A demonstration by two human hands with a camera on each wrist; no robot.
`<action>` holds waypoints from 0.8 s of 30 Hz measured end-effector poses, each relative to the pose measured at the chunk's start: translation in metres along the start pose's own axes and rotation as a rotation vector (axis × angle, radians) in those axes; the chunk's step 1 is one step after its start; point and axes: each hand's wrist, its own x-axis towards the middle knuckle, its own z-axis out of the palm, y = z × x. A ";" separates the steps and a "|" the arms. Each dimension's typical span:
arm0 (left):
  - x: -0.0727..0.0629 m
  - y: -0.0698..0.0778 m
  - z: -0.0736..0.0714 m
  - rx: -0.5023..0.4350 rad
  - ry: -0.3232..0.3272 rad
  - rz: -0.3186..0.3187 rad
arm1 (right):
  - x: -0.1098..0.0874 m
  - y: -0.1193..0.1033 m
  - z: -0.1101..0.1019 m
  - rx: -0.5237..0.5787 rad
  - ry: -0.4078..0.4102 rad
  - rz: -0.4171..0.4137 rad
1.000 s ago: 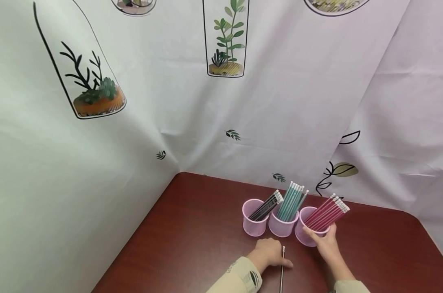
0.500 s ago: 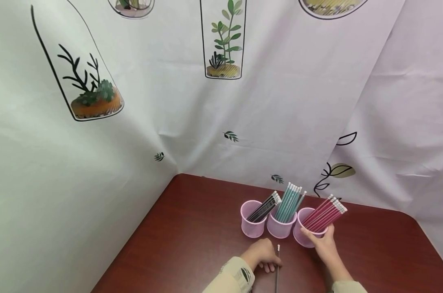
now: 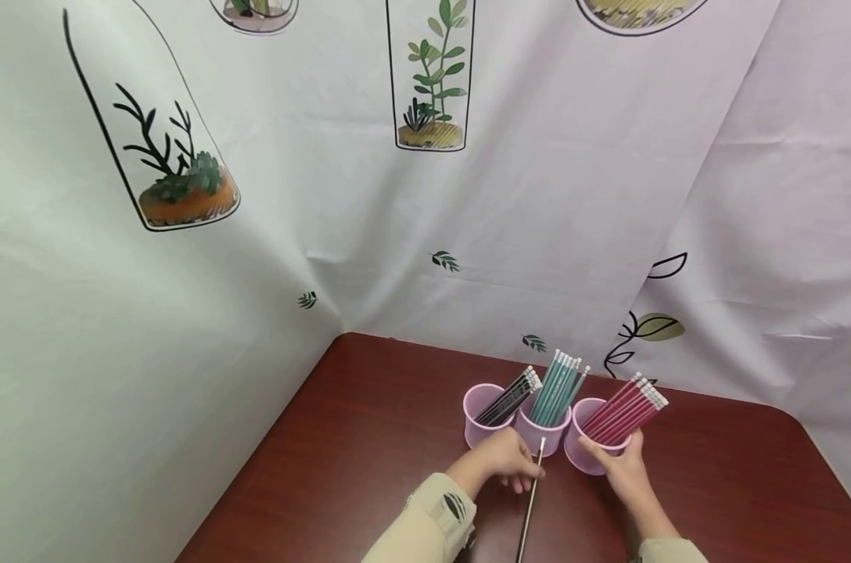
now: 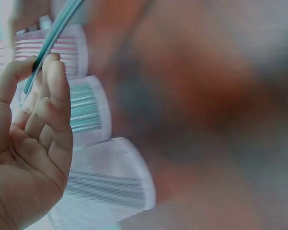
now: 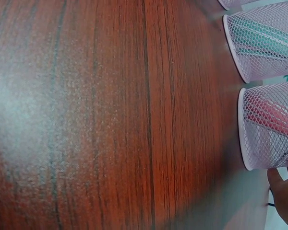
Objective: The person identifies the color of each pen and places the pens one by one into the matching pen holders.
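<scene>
My left hand (image 3: 503, 457) pinches a slim dark pencil (image 3: 529, 508) between thumb and fingers. Its white eraser end points up, in front of the middle cup; in the left wrist view the pencil (image 4: 57, 31) looks greenish. My right hand (image 3: 626, 473) grips the side of the right pink mesh cup (image 3: 584, 458), which holds red pencils (image 3: 624, 414). Teal pencils (image 3: 555, 395) lean in the middle cup (image 3: 531, 440). Black pencils (image 3: 506, 400) tilt right in the left cup (image 3: 475, 430), partly behind my left hand.
The three cups stand in a row on a reddish-brown wooden table (image 3: 355, 446). Behind and to the left hangs a pale cloth (image 3: 369, 203) printed with plants and jars, meeting the table's back edge.
My left hand has moved forward with the pencil, and the eraser end now stands in front of the middle cup. My right hand stays on the right cup.
</scene>
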 end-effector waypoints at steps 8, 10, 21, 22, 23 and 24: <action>0.004 0.037 -0.049 -0.098 0.066 0.119 | 0.000 0.000 -0.001 -0.012 0.000 0.006; 0.005 0.042 -0.061 -0.117 0.105 0.128 | 0.000 0.000 -0.001 -0.013 0.001 0.008; 0.000 0.050 -0.111 -0.405 0.272 0.279 | -0.001 0.000 0.000 -0.006 0.002 0.007; -0.001 0.050 -0.114 -0.418 0.295 0.290 | -0.001 0.000 0.000 -0.005 0.001 0.005; -0.002 0.049 -0.116 -0.426 0.316 0.299 | -0.001 0.000 0.000 -0.005 0.001 0.004; -0.002 0.048 -0.117 -0.427 0.338 0.308 | -0.001 -0.001 0.000 -0.007 0.001 0.006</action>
